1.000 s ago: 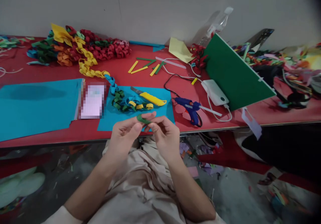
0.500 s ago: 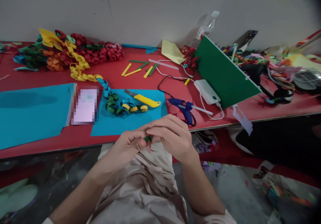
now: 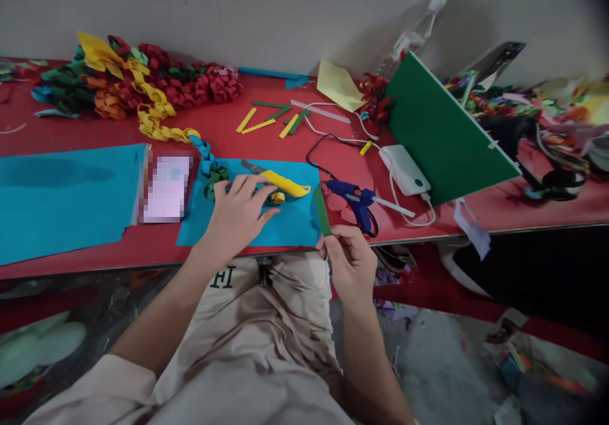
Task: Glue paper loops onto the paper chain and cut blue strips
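A green paper strip [image 3: 322, 210] stands pinched by its lower end between the thumb and fingers of my right hand [image 3: 353, 263], at the table's front edge. My left hand [image 3: 238, 215] is over a blue sheet [image 3: 290, 231] with its fingers spread. Under and beside those fingers lies the end of a paper chain [image 3: 216, 176] of green, blue and yellow loops, partly hidden; whether I touch it I cannot tell. Just beyond my left fingertips is a yellow utility knife [image 3: 291, 184]. A blue glue gun [image 3: 354, 198] with a glue stick lies beyond my right hand.
Loose green and yellow strips [image 3: 258, 126] lie mid-table. A heap of paper chains [image 3: 166, 89] is at the back left, a phone [image 3: 166, 190] nearer. A white power bank [image 3: 404, 170] with cables, a leaning green board [image 3: 442, 133] and a bottle [image 3: 419, 28] stand right.
My hands were together over my lap around something small and green. They have parted: the left has reached forward to the chain, and the right has moved right with a green strip.
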The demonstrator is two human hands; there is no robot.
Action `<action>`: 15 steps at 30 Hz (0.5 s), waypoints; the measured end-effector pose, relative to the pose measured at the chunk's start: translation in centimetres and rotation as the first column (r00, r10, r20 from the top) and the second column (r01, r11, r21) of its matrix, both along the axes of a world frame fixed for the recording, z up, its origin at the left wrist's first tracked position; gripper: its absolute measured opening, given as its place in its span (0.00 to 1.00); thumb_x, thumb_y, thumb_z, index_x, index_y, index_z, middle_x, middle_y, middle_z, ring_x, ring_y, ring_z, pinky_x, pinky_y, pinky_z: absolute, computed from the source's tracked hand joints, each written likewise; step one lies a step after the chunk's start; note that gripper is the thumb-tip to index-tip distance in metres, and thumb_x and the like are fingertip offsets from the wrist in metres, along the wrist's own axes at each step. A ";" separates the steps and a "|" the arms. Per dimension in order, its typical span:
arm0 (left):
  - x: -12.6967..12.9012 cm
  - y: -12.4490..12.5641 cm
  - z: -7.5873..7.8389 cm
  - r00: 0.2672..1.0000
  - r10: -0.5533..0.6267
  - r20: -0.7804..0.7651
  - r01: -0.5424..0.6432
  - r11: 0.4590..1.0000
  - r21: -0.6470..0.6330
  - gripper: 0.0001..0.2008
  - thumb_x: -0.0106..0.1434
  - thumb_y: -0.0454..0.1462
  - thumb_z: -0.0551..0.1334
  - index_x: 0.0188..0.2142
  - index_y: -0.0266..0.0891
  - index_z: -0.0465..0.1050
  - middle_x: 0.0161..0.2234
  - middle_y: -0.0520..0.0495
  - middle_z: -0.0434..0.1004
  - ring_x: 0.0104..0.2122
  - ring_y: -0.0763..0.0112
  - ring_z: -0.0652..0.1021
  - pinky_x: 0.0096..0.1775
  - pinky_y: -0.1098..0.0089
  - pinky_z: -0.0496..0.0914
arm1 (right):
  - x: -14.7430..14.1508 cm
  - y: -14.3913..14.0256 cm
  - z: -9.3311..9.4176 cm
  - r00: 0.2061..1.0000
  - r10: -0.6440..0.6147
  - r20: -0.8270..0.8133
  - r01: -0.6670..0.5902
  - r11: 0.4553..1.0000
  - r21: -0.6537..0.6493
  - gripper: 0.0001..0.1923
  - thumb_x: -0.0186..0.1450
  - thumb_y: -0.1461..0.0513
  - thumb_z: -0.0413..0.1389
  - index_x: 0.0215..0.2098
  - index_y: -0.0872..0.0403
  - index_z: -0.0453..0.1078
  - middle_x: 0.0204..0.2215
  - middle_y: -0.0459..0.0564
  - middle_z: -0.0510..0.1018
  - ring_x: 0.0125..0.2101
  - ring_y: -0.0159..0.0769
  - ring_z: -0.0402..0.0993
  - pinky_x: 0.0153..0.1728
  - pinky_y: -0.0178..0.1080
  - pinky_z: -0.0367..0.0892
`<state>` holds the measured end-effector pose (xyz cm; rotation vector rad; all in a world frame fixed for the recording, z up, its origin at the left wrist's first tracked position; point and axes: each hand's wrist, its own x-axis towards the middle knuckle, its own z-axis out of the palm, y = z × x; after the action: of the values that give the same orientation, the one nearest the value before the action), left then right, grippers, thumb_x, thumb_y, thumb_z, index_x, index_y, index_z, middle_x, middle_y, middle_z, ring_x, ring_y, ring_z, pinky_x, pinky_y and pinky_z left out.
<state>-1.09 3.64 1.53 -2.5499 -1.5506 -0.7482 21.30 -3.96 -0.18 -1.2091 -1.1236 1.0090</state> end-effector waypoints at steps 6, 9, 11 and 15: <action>0.9 0.6 -0.4 0.990 -0.134 -0.030 0.136 0.990 0.039 0.02 0.73 0.35 0.63 0.44 0.41 0.73 0.49 0.44 0.83 0.49 0.56 0.79 0.49 0.52 0.57 | 0.8 0.3 -0.3 0.984 -0.012 -0.179 -0.014 0.990 -0.144 0.11 0.67 0.51 0.64 0.38 0.49 0.74 0.23 0.42 0.69 0.25 0.31 0.65 0.28 0.37 0.61; -0.1 -0.5 0.0 0.977 -0.211 0.002 0.210 0.972 0.103 0.03 0.73 0.36 0.63 0.46 0.43 0.73 0.48 0.47 0.84 0.48 0.60 0.79 0.47 0.54 0.58 | 0.2 0.9 -0.2 0.906 0.042 -0.420 -0.144 0.966 -0.214 0.14 0.62 0.51 0.68 0.37 0.50 0.73 0.21 0.39 0.63 0.23 0.29 0.59 0.25 0.36 0.55; -0.8 -1.3 0.1 0.976 -0.219 0.018 0.213 0.962 0.169 0.04 0.73 0.36 0.64 0.46 0.45 0.73 0.49 0.48 0.84 0.48 0.60 0.79 0.48 0.55 0.60 | -0.3 1.3 0.0 0.867 0.084 -0.492 -0.230 0.942 -0.244 0.14 0.61 0.52 0.69 0.36 0.51 0.73 0.20 0.39 0.61 0.22 0.28 0.57 0.24 0.35 0.52; -2.0 -2.4 0.2 0.969 -0.246 0.025 0.234 0.944 0.234 0.05 0.72 0.35 0.65 0.47 0.45 0.74 0.53 0.47 0.83 0.53 0.60 0.80 0.51 0.57 0.63 | -0.8 1.5 0.5 0.819 0.179 -0.546 -0.386 0.875 -0.292 0.13 0.62 0.55 0.69 0.41 0.52 0.76 0.19 0.38 0.61 0.21 0.26 0.55 0.23 0.34 0.48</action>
<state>-3.07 1.20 1.77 -2.5877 -1.0991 -0.9666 20.47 -2.49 0.28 -0.9939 -0.7071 1.7405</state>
